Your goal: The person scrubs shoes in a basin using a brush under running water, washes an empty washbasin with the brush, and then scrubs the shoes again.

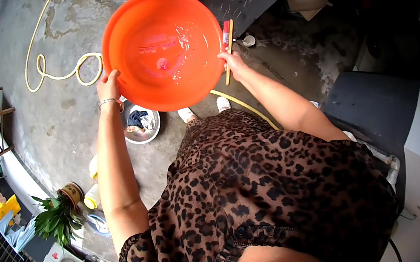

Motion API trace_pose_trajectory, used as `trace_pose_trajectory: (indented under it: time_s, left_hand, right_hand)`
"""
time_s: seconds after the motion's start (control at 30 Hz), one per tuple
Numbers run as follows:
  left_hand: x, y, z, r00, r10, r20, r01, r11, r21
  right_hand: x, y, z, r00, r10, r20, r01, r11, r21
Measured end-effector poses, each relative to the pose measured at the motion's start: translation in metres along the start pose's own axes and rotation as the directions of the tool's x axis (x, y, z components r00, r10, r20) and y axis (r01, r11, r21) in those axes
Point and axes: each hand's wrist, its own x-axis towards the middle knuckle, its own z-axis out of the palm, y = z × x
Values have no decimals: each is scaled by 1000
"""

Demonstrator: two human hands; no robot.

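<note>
We hold the orange basin point(158, 84) up in front of us, above the concrete floor point(57, 31), its inside facing us with glints of light in it. Our left hand point(110, 85) is clamped on its rim at one side, a bracelet point(110, 101) at the wrist; our right hand point(234, 63) grips the opposite side, well apart from the left. A narrow wooden-edged thing point(228, 76), perhaps a brush, shows beside the right hand; we cannot tell whether that hand touches it. Below and near the basin, a metal bowl point(145, 138) on the floor holds dark and pale cloths point(139, 120). Our white shoes point(223, 104) show beneath the basin, and a yellow hose point(65, 76) lies looped to its left.
</note>
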Motion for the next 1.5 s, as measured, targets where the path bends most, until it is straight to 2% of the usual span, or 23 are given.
trace_pose_trajectory:
  time_s: [0.1,0.27,0.3,0.37,0.43,0.47,0.5,0.6,0.7,0.73,0.77,0.8,0.83,0.9,0.93,1.03,1.07,1.17,1.23,1.3,1.37,1.4,1.5]
  left_hand:
    - [10,-5,-5,1000,16,1,-16,995,100]
    - [-4,-6,2,971,222,-86,-185,932,310]
    - [-14,-10,6,963,260,-70,-245,953,178]
    - [-29,-49,26,792,533,-299,-534,841,85]
    - [-71,-82,57,939,197,-280,-258,945,-201]
    - [-94,-81,71,996,-1,-94,-29,948,-318]
    - [-111,-77,85,976,-186,113,216,897,-386]
    - [-118,-75,110,913,-307,267,405,747,-527]
    - [-96,-89,110,899,-296,322,432,722,-541]
    - [-93,-86,108,909,-286,303,410,744,-528]
    - [-90,-84,106,917,-278,286,392,765,-512]
    - [-85,-86,104,910,-287,298,406,756,-513]
    - [-81,-88,100,904,-293,312,419,747,-516]
    - [-78,-91,96,909,-286,304,409,754,-514]
    - [-78,-90,96,912,-286,293,402,764,-505]
    - [-78,-97,99,921,-278,275,382,785,-488]
    - [-77,-101,100,923,-273,270,375,790,-485]
    - [-79,-102,104,931,-262,255,356,803,-478]
    - [-78,-113,108,920,-287,266,384,798,-465]
    - [-77,-121,112,916,-295,270,391,801,-452]
    - [-77,-126,111,920,-294,259,383,814,-437]
    - [-78,-128,109,920,-304,249,386,813,-435]
    - [-80,-132,104,952,-273,138,305,820,-485]
  right_hand:
    - [-19,12,15,997,-76,16,74,992,98]
    - [-46,8,30,999,37,-30,-23,928,372]
    - [-47,12,32,998,40,-40,-19,907,421]
    - [-48,15,42,998,4,-57,26,860,509]
    - [-49,14,52,995,-2,-99,59,819,571]
    - [-51,11,56,990,-10,-142,87,831,549]
    - [-54,7,61,986,-6,-164,97,829,550]
    - [-68,-3,75,977,2,-212,119,825,553]
    - [-68,-1,75,972,-137,-192,212,865,455]
    - [-70,-13,61,998,17,-68,5,952,306]
    - [-69,-27,52,1000,20,-16,-18,992,124]
    - [-61,-33,46,975,-141,-171,116,982,-146]
    - [-56,-42,42,905,-331,-268,199,885,-422]
    - [-58,-71,29,768,-636,-81,423,598,-681]
    - [-56,-83,32,652,-756,52,505,383,-773]
    - [-58,-129,51,925,-233,300,319,50,-946]
    - [-44,-121,58,926,-178,334,306,-165,-938]
    - [-15,-86,78,956,98,276,293,-296,-909]
    - [-25,-65,91,897,256,360,423,-263,-867]
    - [-29,-17,91,699,75,712,711,-188,-678]
    - [-63,-34,113,825,272,496,444,230,-866]
    - [-98,-67,123,850,341,403,318,277,-907]
    - [-78,-42,92,799,272,537,502,190,-844]
